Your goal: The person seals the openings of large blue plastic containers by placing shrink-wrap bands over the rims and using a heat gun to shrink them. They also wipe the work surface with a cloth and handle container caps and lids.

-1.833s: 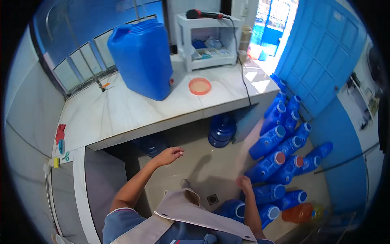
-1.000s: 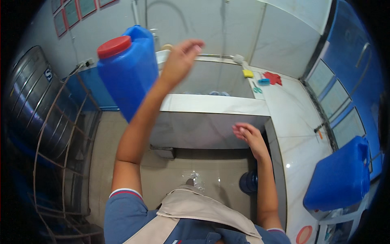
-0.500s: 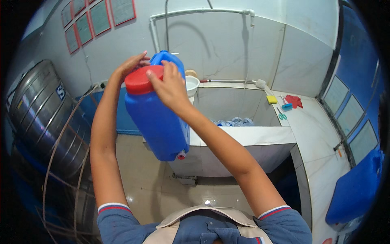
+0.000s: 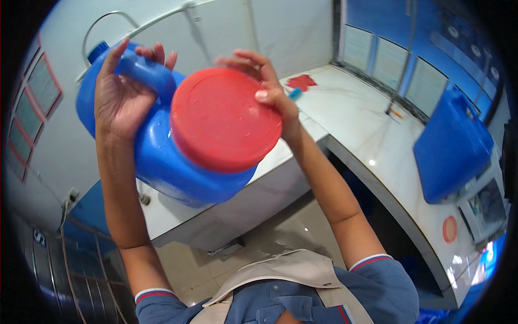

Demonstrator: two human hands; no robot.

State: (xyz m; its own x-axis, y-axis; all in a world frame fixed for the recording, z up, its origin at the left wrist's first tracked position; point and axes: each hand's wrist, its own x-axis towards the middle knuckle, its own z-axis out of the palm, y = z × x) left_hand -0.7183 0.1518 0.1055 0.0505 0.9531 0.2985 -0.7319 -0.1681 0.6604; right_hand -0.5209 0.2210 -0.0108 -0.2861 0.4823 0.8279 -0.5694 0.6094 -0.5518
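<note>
The blue jug is now much closer to the camera than half a second ago, tipped so its wide red lid faces the viewer, so the lid looks ready to be worked. The left hand is wrapped around the jug's handle at ten o'clock. The right hand curls its fingers over the lid's rim at one o'clock. The jug's contents cannot be seen. A second blue container sits on the white counter at three o'clock, contents also hidden.
</note>
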